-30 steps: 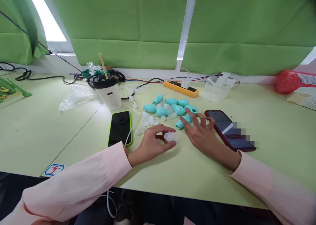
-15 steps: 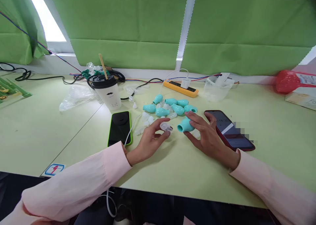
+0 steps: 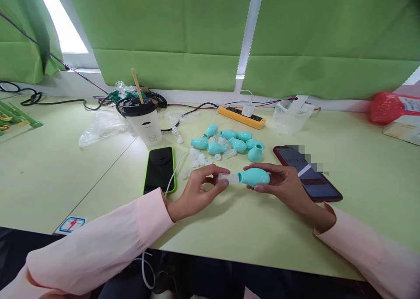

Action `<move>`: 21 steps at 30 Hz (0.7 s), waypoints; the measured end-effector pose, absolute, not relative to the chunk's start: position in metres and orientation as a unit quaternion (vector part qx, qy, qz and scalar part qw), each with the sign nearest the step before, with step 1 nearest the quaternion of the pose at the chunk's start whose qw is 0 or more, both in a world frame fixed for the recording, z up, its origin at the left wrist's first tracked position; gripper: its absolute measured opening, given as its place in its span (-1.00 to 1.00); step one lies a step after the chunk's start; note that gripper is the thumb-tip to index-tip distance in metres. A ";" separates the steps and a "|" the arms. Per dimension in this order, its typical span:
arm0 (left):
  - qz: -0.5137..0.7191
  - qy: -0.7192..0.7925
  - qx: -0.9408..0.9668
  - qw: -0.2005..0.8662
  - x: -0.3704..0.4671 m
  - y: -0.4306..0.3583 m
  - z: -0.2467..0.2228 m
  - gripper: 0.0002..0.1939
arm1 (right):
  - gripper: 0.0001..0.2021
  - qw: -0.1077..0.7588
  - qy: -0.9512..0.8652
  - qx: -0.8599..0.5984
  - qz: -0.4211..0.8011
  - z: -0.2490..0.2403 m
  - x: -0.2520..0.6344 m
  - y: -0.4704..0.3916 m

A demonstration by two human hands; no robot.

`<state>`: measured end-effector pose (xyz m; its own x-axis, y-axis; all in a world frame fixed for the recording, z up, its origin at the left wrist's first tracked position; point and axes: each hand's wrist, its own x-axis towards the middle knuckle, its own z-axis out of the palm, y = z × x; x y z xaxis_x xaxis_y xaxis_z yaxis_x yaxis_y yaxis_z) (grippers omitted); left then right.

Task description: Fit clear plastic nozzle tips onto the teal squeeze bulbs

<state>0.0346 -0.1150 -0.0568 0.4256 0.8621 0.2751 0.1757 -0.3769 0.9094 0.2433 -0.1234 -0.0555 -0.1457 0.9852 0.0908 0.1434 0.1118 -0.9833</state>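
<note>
Between thumb and fingers, my left hand pinches a translucent plastic tube. My right hand grips a turquoise rubber bulb on its side, its open neck facing left. The tube's right end meets the bulb's mouth; how far it goes in I cannot tell. Behind the hands lie several more turquoise bulbs, and one bulb stands with its mouth up just beyond my right fingers. Small clear and white plastic parts are scattered among and in front of them.
A green-edged phone lies left, a red-cased phone right. Behind stand a lidded paper cup, an orange power strip and a clear plastic tub. A white cable runs beside the left phone.
My right hand has turned the bulb sideways, and the tube in my left hand now meets its mouth. Another bulb, previously hidden by my right hand, shows standing behind it.
</note>
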 end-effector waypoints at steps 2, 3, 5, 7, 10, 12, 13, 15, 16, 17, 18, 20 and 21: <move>0.395 0.346 0.731 0.435 0.034 -0.115 -0.057 -0.73 | -0.55 0.434 -0.609 -0.480 0.460 -0.055 0.243 -0.125; 0.395 0.340 0.729 0.444 0.034 -0.115 -0.058 -0.72 | -0.54 0.432 -0.616 -0.481 0.450 -0.056 0.243 -0.125; 0.396 0.334 0.722 0.459 0.034 -0.114 -0.058 -0.72 | -0.55 0.438 -0.627 -0.484 0.426 -0.057 0.243 -0.127; 0.400 0.338 0.713 0.467 0.035 -0.114 -0.058 -0.72 | -0.56 0.447 -0.636 -0.487 0.399 -0.058 0.242 -0.128; 0.398 0.353 0.698 0.480 0.036 -0.114 -0.057 -0.72 | -0.56 0.454 -0.655 -0.496 0.345 -0.060 0.241 -0.132; 0.393 0.356 0.686 0.498 0.037 -0.113 -0.058 -0.71 | -0.55 0.458 -0.673 -0.503 0.288 -0.061 0.241 -0.135; 0.391 0.355 0.681 0.508 0.037 -0.113 -0.058 -0.70 | -0.56 0.460 -0.684 -0.505 0.256 -0.063 0.241 -0.137; 0.388 0.353 0.669 0.527 0.037 -0.112 -0.059 -0.69 | -0.57 0.469 -0.706 -0.493 0.196 -0.066 0.241 -0.138; 0.386 0.353 0.665 0.533 0.037 -0.111 -0.060 -0.69 | -0.56 0.475 -0.717 -0.480 0.175 -0.068 0.242 -0.138; 0.384 0.353 0.663 0.537 0.037 -0.111 -0.059 -0.68 | -0.55 0.482 -0.725 -0.465 0.159 -0.070 0.242 -0.138; 0.381 0.354 0.662 0.540 0.037 -0.110 -0.059 -0.68 | -0.54 0.490 -0.731 -0.451 0.150 -0.071 0.243 -0.138; 0.375 0.355 0.663 0.542 0.037 -0.110 -0.058 -0.67 | -0.52 0.495 -0.736 -0.438 0.146 -0.072 0.244 -0.137; 0.373 0.356 0.664 0.541 0.036 -0.110 -0.057 -0.67 | -0.52 0.492 -0.735 -0.442 0.150 -0.072 0.244 -0.137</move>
